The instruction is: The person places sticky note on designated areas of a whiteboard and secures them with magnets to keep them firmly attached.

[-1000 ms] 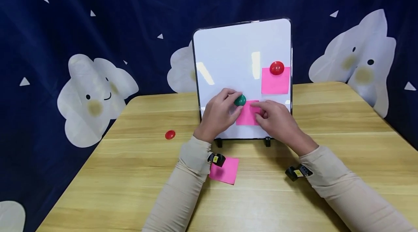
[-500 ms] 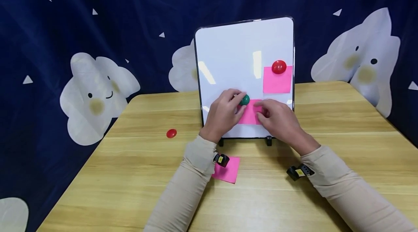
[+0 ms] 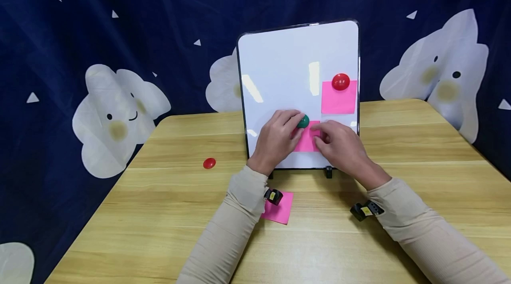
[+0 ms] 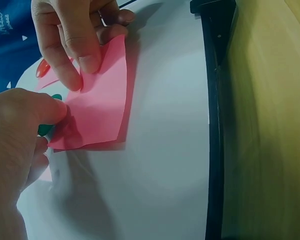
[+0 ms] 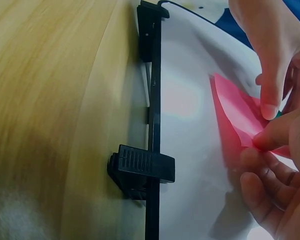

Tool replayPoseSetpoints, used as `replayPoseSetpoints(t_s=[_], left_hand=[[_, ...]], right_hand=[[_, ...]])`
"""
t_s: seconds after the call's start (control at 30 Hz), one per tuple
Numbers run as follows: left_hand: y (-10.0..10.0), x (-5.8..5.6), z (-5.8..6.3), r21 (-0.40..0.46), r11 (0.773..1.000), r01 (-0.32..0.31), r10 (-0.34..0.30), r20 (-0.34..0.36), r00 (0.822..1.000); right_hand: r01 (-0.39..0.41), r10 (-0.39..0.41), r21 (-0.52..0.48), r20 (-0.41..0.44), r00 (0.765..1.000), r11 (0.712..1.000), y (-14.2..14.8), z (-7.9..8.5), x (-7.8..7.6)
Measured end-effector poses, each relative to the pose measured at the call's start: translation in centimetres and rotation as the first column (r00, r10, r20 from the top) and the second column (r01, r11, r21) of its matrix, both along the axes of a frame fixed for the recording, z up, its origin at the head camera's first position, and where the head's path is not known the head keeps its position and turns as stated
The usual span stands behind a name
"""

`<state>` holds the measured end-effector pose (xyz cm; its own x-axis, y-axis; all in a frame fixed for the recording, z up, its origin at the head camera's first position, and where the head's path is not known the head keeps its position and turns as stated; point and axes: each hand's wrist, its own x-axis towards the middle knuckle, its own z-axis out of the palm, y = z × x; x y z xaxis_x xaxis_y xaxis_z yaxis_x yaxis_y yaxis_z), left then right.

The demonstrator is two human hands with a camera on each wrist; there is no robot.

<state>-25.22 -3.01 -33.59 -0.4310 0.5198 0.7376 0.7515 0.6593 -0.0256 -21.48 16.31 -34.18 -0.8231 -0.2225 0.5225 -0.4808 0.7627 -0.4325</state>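
Note:
My left hand (image 3: pixel 275 138) pinches a round green magnet (image 3: pixel 304 121) at the upper edge of a pink sticky note (image 3: pixel 306 142) low on the whiteboard (image 3: pixel 277 66). On the note's right side, my right hand (image 3: pixel 344 147) pinches the paper between thumb and index finger. The left wrist view has the note (image 4: pixel 102 107) standing slightly off the board, casting a shadow, with the green magnet (image 4: pixel 45 129) partly hidden by the left thumb. Higher up at the right, a red magnet (image 3: pixel 340 81) sits on the top edge of another pink note (image 3: pixel 337 103).
On the wooden table (image 3: pixel 167 213) lie a red magnet (image 3: pixel 209 163) at left and a pink note (image 3: pixel 282 211), partly covered by the left wrist camera. Black clip feet (image 5: pixel 142 162) support the board's lower edge. A dark blue curtain (image 3: pixel 179 4) hangs behind.
My left hand has slid a little to the right with the green magnet, along the note's top edge. The right hand stays nearly still at the note. The head view has shifted slightly.

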Motion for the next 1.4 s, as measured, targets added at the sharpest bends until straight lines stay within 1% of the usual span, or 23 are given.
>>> replayPoseSetpoints(t_s=[0.2, 0.6, 0.9, 1.1, 1.3, 1.4], left_hand=[[0.22, -0.11, -0.15, -0.001, 1.000, 0.009, -0.009, -0.015, 1.000], [0.30, -0.35, -0.25, -0.014, 1.000, 0.016, -0.017, -0.059, 0.998], [0.36, -0.50, -0.45, -0.046, 0.999, -0.014, 0.008, -0.121, 0.993], [0.41, -0.59, -0.60, -0.038, 0.999, -0.029, 0.024, -0.128, 0.991], [0.53, -0.43, -0.60, -0.039, 0.997, -0.063, 0.057, -0.134, 0.989], [0.58, -0.38, -0.61, -0.032, 0.997, -0.066, 0.061, -0.133, 0.989]], right_hand=[[-0.006, 0.006, -0.006, -0.002, 1.000, 1.000, 0.10, 0.02, 0.11], [0.002, -0.001, -0.028, 0.030, 1.000, 1.000, -0.07, 0.02, -0.07], [0.006, -0.004, -0.032, 0.042, 0.999, 0.999, -0.05, -0.06, -0.04], [-0.004, 0.006, -0.048, 0.039, 0.999, 0.999, -0.08, 0.11, -0.10], [-0.003, 0.005, -0.061, 0.040, 0.999, 0.998, -0.04, 0.12, -0.12], [-0.001, 0.003, -0.061, 0.036, 0.999, 0.998, -0.05, 0.01, -0.13]])
